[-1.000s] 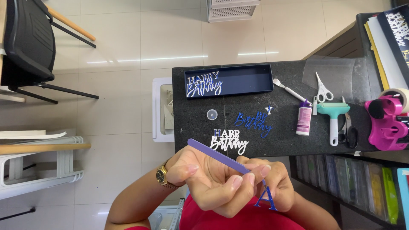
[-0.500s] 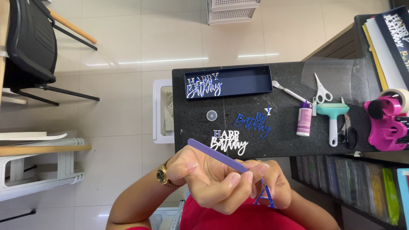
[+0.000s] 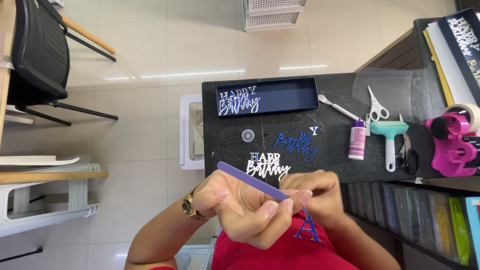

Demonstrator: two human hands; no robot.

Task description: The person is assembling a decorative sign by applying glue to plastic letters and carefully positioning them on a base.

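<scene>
Close to your chest, over your red shirt (image 3: 260, 257), you hold a purple nail file (image 3: 252, 181) in your left hand (image 3: 240, 210); the fingers are curled round its lower end, thumb and forefinger pinched on it, and the rest of the stick slants up and to the left, out past your knuckles. Your right hand (image 3: 320, 197) sits just beside the left, fingers bent and closed on a small blue letter (image 3: 307, 229), which hangs below the fingertips in front of the shirt. The file's lower end meets the top of the letter where both hands come together. A gold watch (image 3: 190, 206) shows on your left wrist.

Beyond your hands lies the dark table (image 3: 330, 160). Nearest its front edge is a white cut-out greeting (image 3: 267, 165), and just past that a blue cut-out greeting (image 3: 297, 143) with one loose letter by its upper end. A small round clear cap (image 3: 248, 135) lies to their left. Further back a dark blue tray (image 3: 285, 95) holds another white and blue greeting at its left end. To the right stand a small glue bottle (image 3: 357, 140) with a purple cap, a teal scraper (image 3: 389, 140), white-handled scissors (image 3: 376, 105), and a thin white spatula (image 3: 337, 107). At the far right sits a pink tape dispenser (image 3: 452, 142). A black chair (image 3: 42, 55) stands on the tiled floor at the upper left.
</scene>
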